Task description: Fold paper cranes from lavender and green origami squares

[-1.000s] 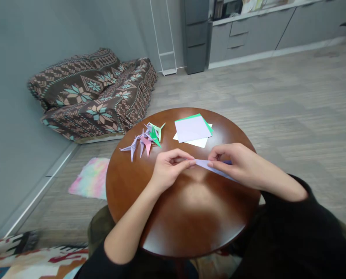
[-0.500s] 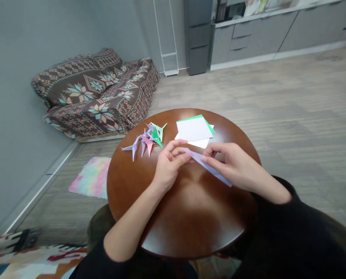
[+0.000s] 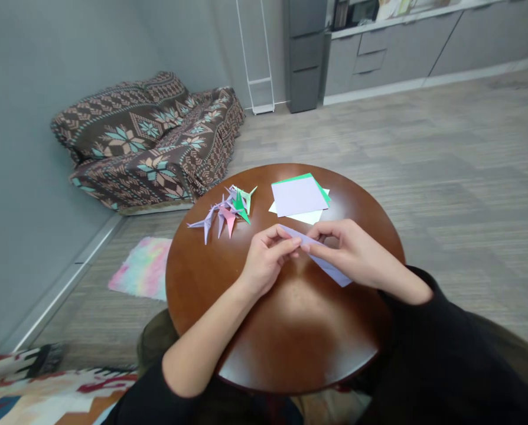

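A folded strip of lavender paper (image 3: 330, 269) slants down to the right above the round brown table (image 3: 211, 289). My left hand (image 3: 270, 255) pinches it toward its upper left end. On its other side my right hand (image 3: 341, 248) grips the same paper between thumb and fingers, the two thumbs close together. Part of the paper is hidden behind my fingers. Beyond my hands lies a stack of paper sheets (image 3: 299, 196), lavender on top with green and white edges showing. Several folded paper cranes (image 3: 228, 212) in lavender, pink and green sit together at the table's left.
A sofa (image 3: 157, 141) under a patterned cover stands beyond the table on the left. A fluffy pastel rug (image 3: 142, 268) lies on the floor. Grey kitchen cabinets (image 3: 392, 53) and a dark fridge (image 3: 303, 59) line the back.
My left hand has shifted right along the lavender paper, bringing its thumb nearer to my right thumb. Both hands keep hold of the paper. The view has shifted slightly.
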A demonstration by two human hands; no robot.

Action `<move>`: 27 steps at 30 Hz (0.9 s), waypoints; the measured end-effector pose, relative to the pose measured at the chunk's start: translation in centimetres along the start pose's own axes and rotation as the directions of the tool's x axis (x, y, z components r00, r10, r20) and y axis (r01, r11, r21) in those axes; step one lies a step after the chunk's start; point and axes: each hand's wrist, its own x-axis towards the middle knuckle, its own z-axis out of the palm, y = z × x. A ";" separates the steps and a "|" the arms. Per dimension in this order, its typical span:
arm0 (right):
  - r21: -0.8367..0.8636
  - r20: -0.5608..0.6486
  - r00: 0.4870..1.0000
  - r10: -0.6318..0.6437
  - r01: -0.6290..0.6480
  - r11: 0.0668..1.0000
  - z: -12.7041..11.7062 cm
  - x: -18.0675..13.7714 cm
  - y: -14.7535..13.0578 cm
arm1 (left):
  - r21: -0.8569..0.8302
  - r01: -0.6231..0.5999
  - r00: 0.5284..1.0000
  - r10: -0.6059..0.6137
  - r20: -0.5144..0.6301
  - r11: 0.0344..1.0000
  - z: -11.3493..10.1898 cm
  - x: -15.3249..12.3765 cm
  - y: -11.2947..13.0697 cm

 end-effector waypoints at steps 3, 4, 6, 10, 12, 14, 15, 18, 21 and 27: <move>-0.030 -0.007 1.000 0.021 -0.021 0.999 0.1 0.1 0.0 | -0.073 -0.004 1.000 0.003 -0.014 0.997 0.0 0.1 0.0; -0.034 -0.004 1.000 0.026 -0.026 0.999 0.1 0.1 -0.1 | -0.102 -0.012 1.000 0.009 -0.024 0.995 0.0 0.1 0.0; -0.032 0.001 0.999 0.035 -0.035 0.999 0.2 0.1 -0.1 | -0.152 -0.020 0.999 0.013 -0.044 0.988 0.0 0.2 0.2; -0.021 -0.002 1.000 0.030 -0.030 0.999 0.3 0.1 0.0 | -0.239 -0.017 0.997 -0.003 -0.083 0.971 -0.2 0.4 0.5; -0.020 -0.010 1.000 0.030 -0.030 0.999 0.3 0.1 0.0 | -0.270 -0.053 0.992 0.021 -0.121 0.961 -0.3 0.5 0.6; -0.013 -0.016 0.999 0.035 -0.035 0.999 0.3 0.1 0.1 | -0.243 -0.097 0.989 0.066 -0.135 0.965 -0.4 0.5 0.7; -0.010 -0.020 0.999 0.037 -0.038 0.999 0.3 0.1 0.1 | -0.207 -0.112 0.989 0.088 -0.121 0.972 -0.5 0.5 0.6; -0.018 -0.035 0.998 0.046 -0.047 0.999 0.3 0.1 0.1 | -0.056 -0.129 0.991 0.126 -0.043 0.990 -0.5 0.4 0.4; -0.029 -0.049 0.998 0.046 -0.048 0.998 0.3 0.0 0.0 | 0.028 -0.152 0.988 0.152 -0.033 0.988 -0.5 0.4 0.1; -0.020 -0.045 0.998 0.046 -0.047 0.999 0.2 -0.2 -0.2 | -0.009 -0.201 0.978 0.200 -0.060 0.980 -0.4 0.5 0.3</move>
